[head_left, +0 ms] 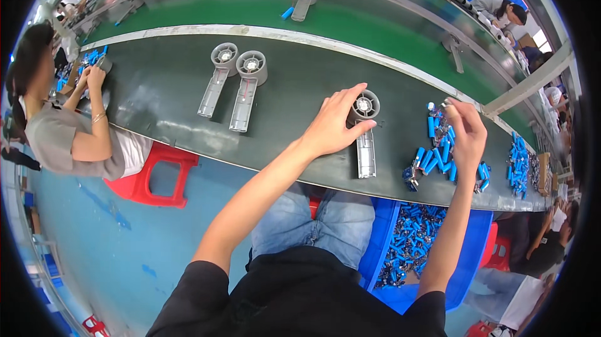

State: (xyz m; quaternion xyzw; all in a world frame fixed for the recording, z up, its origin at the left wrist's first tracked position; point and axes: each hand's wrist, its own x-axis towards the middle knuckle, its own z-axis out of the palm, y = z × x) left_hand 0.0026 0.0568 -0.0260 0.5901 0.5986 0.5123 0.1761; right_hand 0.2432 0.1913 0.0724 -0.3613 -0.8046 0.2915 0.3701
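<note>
Between the thumb and fingers of the left hand (333, 123) sits the ring-shaped head of a grey fan body (366, 155), lying on the dark bench (300, 111) with its open, trough-like handle pointing toward the person. That hand is part-way open, thumb on the near side of the ring and fingers on the far side, holding it by the rim. To its right, the right hand (468, 135) is pinched nearly closed, with a small shiny piece (446, 104) at the fingertips, too small to make out. Just left of and below this hand lies a loose heap of blue cylinders (427, 160) with small boards among them; farther right of it is a second blue heap (518, 165). Below it, under the bench edge, stands a blue bin (466, 255) holding many similar parts. Left of the left hand, two more grey fan bodies (245, 102) lie side by side. Well beyond them, a co-worker (69, 136) sits on a red stool (147, 180).
</note>
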